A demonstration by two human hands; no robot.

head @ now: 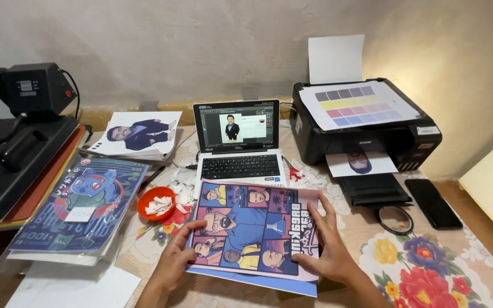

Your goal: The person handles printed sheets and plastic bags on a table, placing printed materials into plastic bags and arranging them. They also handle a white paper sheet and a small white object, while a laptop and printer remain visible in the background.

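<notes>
**Both hands on the print**

The orange bowl (156, 203) sits left of my work and holds a heap of small white paper scraps. The printer (366, 122) at the far right has a sheet (360, 163) lying in its output tray, with a colour chart (356, 105) resting on its lid.

My left hand (173, 261) lies at the near-left corner of the print (252, 228), fingers spread, thumb on top of the paper's edge. My right hand (327, 246) lies flat on the right side of it, fingers fanned and pressing down; it grips nothing. The print, a comic-style panel picture, lies in the near middle of the table (429, 268), just in front of the laptop (238, 142), on top of a blue sheet (269, 283) that peeks out along the near edge.

To the left, a bagged poster (81, 205) lies close beside the bowl, and the heat press (12, 142) fills the far left. A photo stack (138, 134) sits beyond. To the right, a tape ring (395, 219) and phone (432, 203) lie near the printer, leaving bare flowered cloth at the near right.
</notes>
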